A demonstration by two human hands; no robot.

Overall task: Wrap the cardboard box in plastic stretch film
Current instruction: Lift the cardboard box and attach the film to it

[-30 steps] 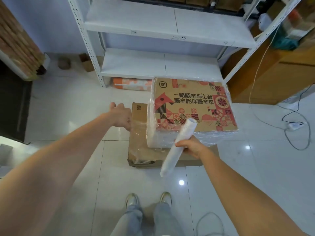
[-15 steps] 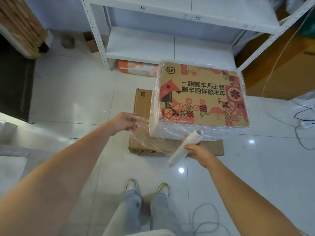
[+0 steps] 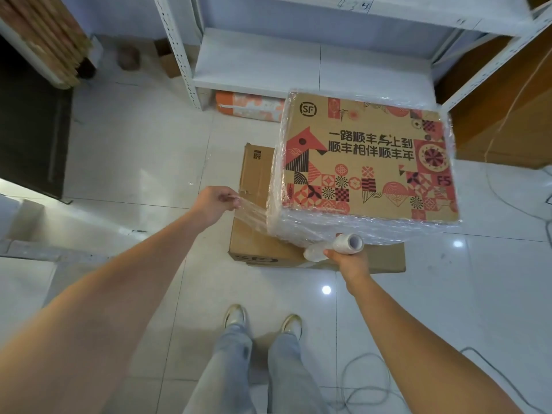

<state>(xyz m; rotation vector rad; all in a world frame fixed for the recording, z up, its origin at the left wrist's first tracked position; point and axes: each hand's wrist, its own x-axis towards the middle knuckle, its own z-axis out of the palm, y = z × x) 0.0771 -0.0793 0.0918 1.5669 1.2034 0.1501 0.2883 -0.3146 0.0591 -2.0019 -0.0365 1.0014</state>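
Wrapping well advanced, film not yet cut from roll.

Printed cardboard box (image 3: 367,162) sits atop a plain carton (image 3: 254,234) on the floor, near a white shelf (image 3: 298,58); its sides appear banded in stretch film (image 3: 254,212). Left hand (image 3: 213,201) pinches a stretched film tail left of the box. Right hand (image 3: 348,258) grips the film roll (image 3: 343,245) at the near edge. Judged remaining: tearing and pressing down the tail.

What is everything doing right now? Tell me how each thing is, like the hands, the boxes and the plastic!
Left hand: pinches a stretched sheet of film.
Right hand: grips the film roll.
Film roll: partly unrolled, held at the printed box's near edge.
Stretch film: pulled tight from the left hand to the printed box.
Printed box: closed, sides wrapped in film, sitting on the plain box.
Plain box: closed, flat on the floor.
Shelf: bare boards.
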